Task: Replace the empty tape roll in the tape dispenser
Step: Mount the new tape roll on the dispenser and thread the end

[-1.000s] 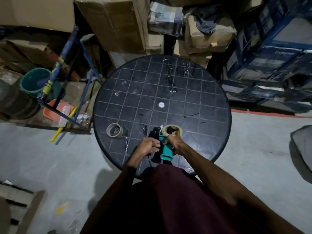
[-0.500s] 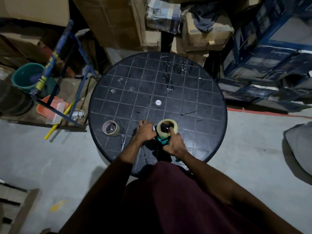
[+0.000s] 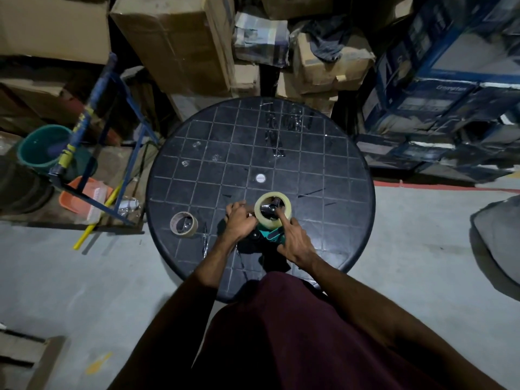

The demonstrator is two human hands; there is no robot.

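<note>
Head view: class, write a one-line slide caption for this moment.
Both hands, left hand and right hand, seat a new tape roll on the teal dispenser; empty core lies aside.

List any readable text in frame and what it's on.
"Crompton": on a blue box, right of the table; faint, best reading.
Smaller print on the blue boxes: too blurred to read.
Brown boxes, tape roll, empty core: no text visible.
</note>
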